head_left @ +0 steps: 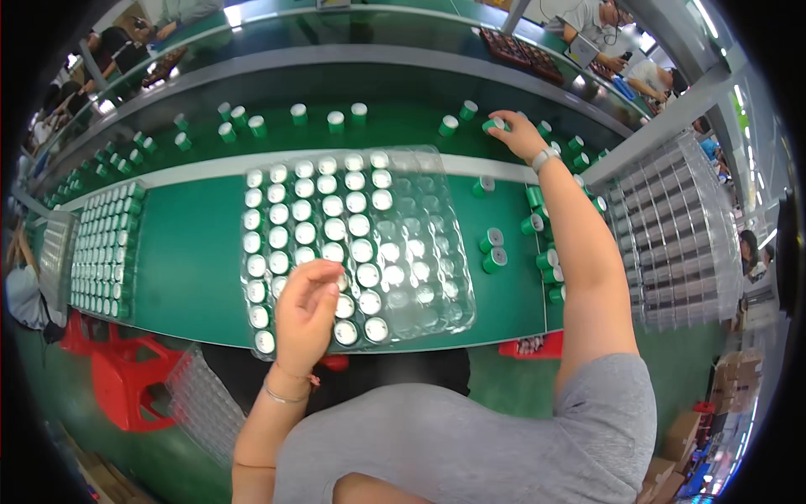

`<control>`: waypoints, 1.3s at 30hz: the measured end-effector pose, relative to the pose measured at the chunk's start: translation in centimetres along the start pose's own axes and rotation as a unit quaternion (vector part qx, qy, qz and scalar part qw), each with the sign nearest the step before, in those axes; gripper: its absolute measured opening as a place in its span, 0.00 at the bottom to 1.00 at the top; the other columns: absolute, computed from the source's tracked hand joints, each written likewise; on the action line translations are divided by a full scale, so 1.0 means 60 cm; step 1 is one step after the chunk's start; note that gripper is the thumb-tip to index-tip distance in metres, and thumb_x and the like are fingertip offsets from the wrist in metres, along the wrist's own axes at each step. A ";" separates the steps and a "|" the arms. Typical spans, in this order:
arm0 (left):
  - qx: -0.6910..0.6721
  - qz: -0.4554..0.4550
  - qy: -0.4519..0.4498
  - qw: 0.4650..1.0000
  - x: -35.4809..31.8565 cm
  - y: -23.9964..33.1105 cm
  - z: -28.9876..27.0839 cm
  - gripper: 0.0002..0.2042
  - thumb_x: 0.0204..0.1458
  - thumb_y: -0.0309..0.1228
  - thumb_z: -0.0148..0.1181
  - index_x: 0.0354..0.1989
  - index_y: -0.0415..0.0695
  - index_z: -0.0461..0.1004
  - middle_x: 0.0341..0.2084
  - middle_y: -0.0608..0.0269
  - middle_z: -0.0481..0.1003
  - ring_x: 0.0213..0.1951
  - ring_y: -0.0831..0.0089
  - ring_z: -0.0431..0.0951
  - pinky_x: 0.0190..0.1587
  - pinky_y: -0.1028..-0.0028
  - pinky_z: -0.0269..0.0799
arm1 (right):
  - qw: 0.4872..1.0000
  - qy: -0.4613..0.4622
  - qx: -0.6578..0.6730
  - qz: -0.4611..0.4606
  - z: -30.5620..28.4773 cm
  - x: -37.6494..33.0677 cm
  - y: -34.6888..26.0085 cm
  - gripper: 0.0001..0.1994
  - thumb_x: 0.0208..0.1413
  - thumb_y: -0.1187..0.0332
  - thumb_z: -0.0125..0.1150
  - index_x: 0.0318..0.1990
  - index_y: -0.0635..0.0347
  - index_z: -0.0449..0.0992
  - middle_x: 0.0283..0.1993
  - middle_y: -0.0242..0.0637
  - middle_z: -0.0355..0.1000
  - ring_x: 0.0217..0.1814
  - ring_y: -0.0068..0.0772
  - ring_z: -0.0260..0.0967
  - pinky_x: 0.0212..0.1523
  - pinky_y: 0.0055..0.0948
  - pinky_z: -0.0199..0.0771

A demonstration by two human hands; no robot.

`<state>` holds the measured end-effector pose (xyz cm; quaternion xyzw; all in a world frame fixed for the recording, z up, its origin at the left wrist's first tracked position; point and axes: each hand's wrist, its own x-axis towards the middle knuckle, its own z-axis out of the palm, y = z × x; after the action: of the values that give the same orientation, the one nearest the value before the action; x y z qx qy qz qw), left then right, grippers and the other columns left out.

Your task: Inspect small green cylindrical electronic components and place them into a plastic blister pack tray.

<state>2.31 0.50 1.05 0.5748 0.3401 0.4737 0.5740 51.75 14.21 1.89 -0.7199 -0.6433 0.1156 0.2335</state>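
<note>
Right hand pinches a green cylinder (any print unreadable).

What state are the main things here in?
Right hand: closed around a green cylinder
Left hand: loosely curled; grip unclear
Middle tray: partly filled with white-topped cylinders
Two silver-topped cylinders beside it: standing
Right-side trays: stacked
Wristband: worn on right wrist

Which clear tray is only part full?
The middle tray, beneath the left hand: white-topped cans fill its left part, but its right side looks empty. The left tray looks full; the right stack, empty.
</note>
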 end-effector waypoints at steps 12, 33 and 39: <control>-0.033 0.005 -0.009 0.999 0.003 0.001 0.011 0.25 0.52 0.22 0.66 0.58 0.41 0.67 0.54 0.59 0.67 0.51 0.72 0.74 0.52 0.72 0.75 | 0.633 -0.343 0.690 0.077 0.056 -0.209 -0.391 0.20 0.59 0.69 0.63 0.58 0.52 0.67 0.50 0.28 0.73 0.48 0.25 0.72 0.45 0.34 0.74; -0.124 0.024 0.016 0.992 0.005 0.001 0.000 0.20 0.55 0.18 0.60 0.56 0.36 0.68 0.47 0.63 0.71 0.49 0.75 0.74 0.52 0.75 0.73 | 0.752 -0.295 0.589 0.018 0.113 -0.281 -0.412 0.24 0.53 0.77 0.65 0.59 0.68 0.69 0.54 0.38 0.71 0.49 0.28 0.72 0.48 0.27 0.76; -0.196 -0.012 -0.045 0.980 0.023 -0.015 0.006 0.20 0.55 0.16 0.59 0.56 0.36 0.67 0.50 0.62 0.70 0.52 0.74 0.73 0.55 0.75 0.72 | 0.867 -0.161 0.460 -0.099 0.099 -0.264 -0.393 0.20 0.53 0.79 0.64 0.55 0.68 0.71 0.52 0.37 0.71 0.52 0.26 0.68 0.50 0.25 0.71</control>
<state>3.23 1.79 0.45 0.4680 0.2215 0.4977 0.6958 26.09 1.27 6.05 -0.4343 -0.6138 0.4895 0.4416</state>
